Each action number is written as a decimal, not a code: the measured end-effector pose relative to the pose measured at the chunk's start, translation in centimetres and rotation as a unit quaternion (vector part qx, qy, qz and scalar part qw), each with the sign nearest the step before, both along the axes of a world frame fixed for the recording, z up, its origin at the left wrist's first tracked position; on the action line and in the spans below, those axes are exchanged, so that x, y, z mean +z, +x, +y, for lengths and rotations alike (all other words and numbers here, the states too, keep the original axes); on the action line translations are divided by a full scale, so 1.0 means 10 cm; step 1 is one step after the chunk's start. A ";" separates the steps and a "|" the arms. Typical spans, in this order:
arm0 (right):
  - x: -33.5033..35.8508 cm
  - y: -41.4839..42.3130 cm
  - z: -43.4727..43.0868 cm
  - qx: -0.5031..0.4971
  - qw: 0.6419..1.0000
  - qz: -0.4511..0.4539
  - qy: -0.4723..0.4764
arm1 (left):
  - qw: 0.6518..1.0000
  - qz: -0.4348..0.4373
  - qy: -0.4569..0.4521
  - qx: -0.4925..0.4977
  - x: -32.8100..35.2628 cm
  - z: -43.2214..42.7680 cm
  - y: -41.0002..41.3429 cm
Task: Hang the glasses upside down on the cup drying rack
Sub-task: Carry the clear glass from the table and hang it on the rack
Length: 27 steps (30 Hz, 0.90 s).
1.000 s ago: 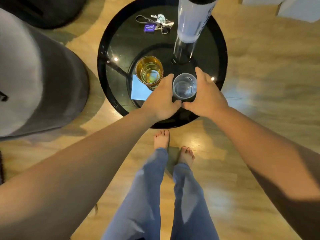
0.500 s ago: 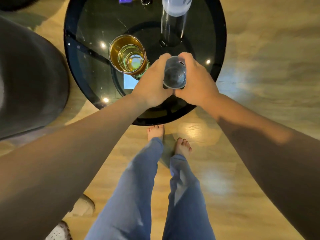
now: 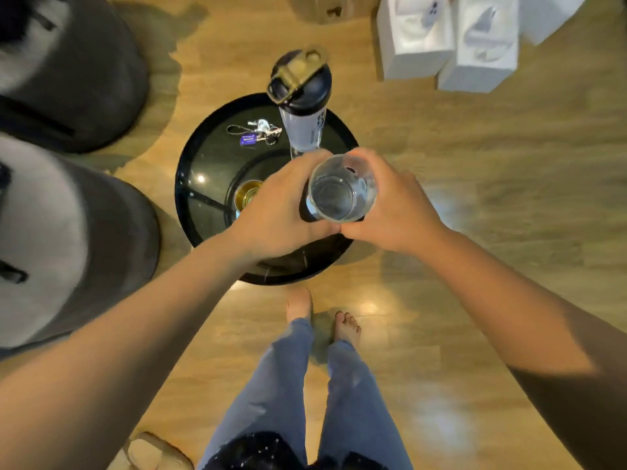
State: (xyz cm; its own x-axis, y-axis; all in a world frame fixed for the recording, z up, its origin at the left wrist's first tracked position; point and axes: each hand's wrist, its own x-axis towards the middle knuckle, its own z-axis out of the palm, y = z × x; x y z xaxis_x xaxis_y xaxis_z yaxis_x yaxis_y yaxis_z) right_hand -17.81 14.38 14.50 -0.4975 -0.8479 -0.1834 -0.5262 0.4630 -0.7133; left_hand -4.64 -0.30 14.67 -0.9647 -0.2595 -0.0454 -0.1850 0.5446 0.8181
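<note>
A clear drinking glass (image 3: pixel 341 189) is held upright, mouth up, high above the round black table (image 3: pixel 203 198). My left hand (image 3: pixel 281 212) wraps its left side and my right hand (image 3: pixel 397 205) wraps its right side, thumbs meeting under it. An amber glass (image 3: pixel 247 195) stands on the table, partly hidden behind my left hand. No cup drying rack is in view.
A tall bottle with a black and gold lid (image 3: pixel 302 106) stands at the table's far side, with a bunch of keys (image 3: pixel 256 134) beside it. Dark round seats (image 3: pixel 68 232) stand at left, white boxes (image 3: pixel 451 39) at far right. My bare feet (image 3: pixel 322 320) stand on the wooden floor.
Both hands have lifted the clear glass off the table, up toward the camera. The view has pulled back and tilted, so the bottle's lid and the white boxes now show.
</note>
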 end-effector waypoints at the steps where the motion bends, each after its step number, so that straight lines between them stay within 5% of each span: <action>1: 0.26 -0.03 0.05 -0.020 1.000 0.004 -0.011 | 1.000 0.010 0.001 -0.010 0.27 0.01 -0.05; 12: 2.46 -0.18 0.81 -0.207 0.970 -0.009 -0.131 | 0.986 0.084 0.059 -0.134 2.41 0.42 -0.67; 27: 3.52 -0.90 3.12 -0.368 0.876 0.061 -0.305 | 0.945 0.162 0.100 -0.265 3.53 2.68 -2.22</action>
State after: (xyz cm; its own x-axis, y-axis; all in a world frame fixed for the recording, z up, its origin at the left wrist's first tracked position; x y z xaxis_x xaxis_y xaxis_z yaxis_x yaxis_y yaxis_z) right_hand -26.77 45.60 49.68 -0.9352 -0.2109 0.2844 -0.3343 0.2611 -0.9056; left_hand -26.80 26.46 50.00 -0.9287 0.2469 0.2768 0.3477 0.3199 0.8814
